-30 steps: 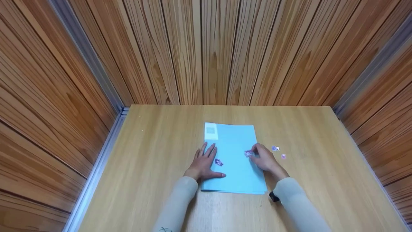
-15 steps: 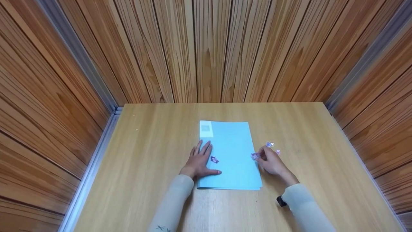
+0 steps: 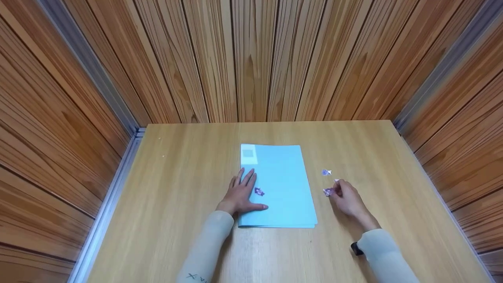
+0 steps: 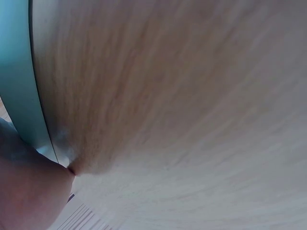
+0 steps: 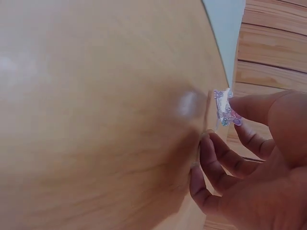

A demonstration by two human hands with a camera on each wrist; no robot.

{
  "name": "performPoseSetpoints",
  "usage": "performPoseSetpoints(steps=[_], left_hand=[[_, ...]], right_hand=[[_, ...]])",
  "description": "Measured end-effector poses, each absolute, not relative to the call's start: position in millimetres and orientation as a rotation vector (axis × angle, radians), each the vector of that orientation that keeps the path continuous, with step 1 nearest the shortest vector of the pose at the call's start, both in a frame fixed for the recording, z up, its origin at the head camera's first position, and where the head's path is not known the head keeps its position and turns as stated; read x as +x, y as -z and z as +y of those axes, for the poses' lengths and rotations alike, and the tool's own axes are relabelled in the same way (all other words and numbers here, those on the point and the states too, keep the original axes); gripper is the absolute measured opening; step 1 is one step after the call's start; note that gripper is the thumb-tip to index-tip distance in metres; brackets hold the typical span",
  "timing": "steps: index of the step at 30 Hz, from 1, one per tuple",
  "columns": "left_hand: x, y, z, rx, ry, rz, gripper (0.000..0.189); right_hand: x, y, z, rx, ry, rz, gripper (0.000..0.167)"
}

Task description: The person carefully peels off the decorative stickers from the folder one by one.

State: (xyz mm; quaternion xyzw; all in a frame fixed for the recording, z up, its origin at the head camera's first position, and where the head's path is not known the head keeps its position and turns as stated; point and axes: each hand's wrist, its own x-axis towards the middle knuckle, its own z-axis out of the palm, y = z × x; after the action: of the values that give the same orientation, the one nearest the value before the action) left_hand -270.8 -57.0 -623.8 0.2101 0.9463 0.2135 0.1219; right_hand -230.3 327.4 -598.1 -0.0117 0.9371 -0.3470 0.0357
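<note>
A light blue folder [image 3: 281, 177] lies on the table, with a white label [image 3: 249, 154] at its far left corner. My left hand [image 3: 239, 196] rests on the folder's left side, fingers spread and thumb pointing right. Between thumb and fingers, a small purple sticker [image 3: 259, 191] lies on the cover. To the right of the folder, my right hand [image 3: 349, 199] pinches a shiny purple sticker [image 5: 223, 106] between thumb and index finger. In the right wrist view the other fingers curl near the tabletop. The left wrist view shows only part of the hand [image 4: 33, 191] and the folder's edge.
A small purple and white sticker [image 3: 326, 172] lies on the table beyond my right hand. A pink scrap [image 3: 336, 180] peeks out at that hand's fingertips. Wood-patterned panels [image 3: 251, 59] stand behind the wooden table [image 3: 177, 177] and at both sides.
My right hand has moved right, off the folder and over the bare table, carrying the pinched sticker. My left hand stays on the folder. The whole view has shifted slightly.
</note>
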Motion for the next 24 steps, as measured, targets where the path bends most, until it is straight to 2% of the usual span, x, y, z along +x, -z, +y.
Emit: performPoseSetpoints(steps=[24], left_hand=[[-269.5,620.4,-57.1,0.606,-0.596,2.756,0.118]], right_hand=[[-235.4,606.9,321.1,0.152,1.025,2.900,0.028]])
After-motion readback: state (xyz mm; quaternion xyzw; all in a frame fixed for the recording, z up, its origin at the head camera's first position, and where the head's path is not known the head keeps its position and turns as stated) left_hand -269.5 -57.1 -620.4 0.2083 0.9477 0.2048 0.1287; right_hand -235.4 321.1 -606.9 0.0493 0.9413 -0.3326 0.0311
